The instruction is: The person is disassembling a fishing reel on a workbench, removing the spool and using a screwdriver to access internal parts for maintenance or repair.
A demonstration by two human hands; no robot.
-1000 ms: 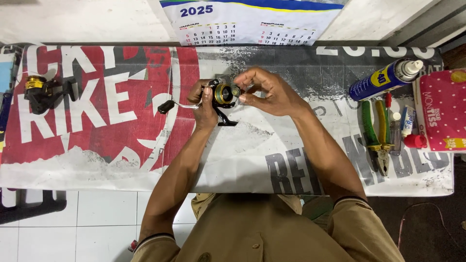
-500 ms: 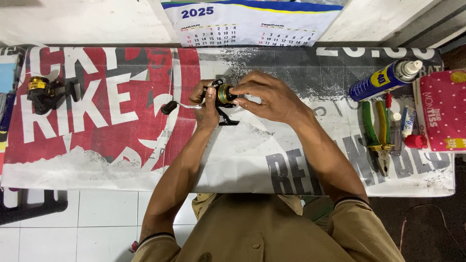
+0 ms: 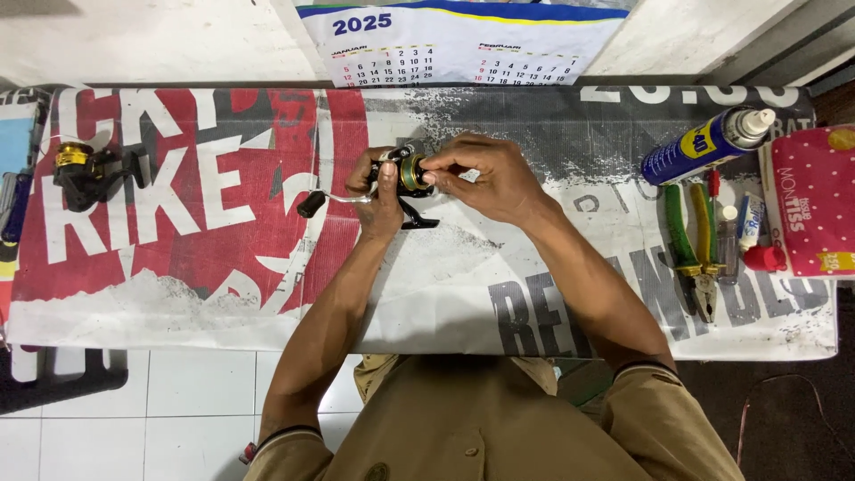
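Observation:
I hold a small black and gold fishing reel (image 3: 408, 174) above the middle of the table. My left hand (image 3: 378, 198) grips the reel's body from below, and its crank handle with a black knob (image 3: 311, 204) sticks out to the left. My right hand (image 3: 485, 176) comes in from the right, its fingertips closed on the gold spool at the reel's front. The reel's black foot points down toward the printed banner (image 3: 223, 223) that covers the table.
A second black and gold reel (image 3: 85, 169) lies at the table's far left. At the right lie a blue spray can (image 3: 704, 142), green and yellow pliers (image 3: 690, 245), small bottles (image 3: 748, 227) and a pink dotted box (image 3: 812, 200). A wall calendar (image 3: 454, 40) hangs behind.
My right hand has closed further over the spool, its fingers shifting on the front of the reel. The reel and my left hand stay in about the same place.

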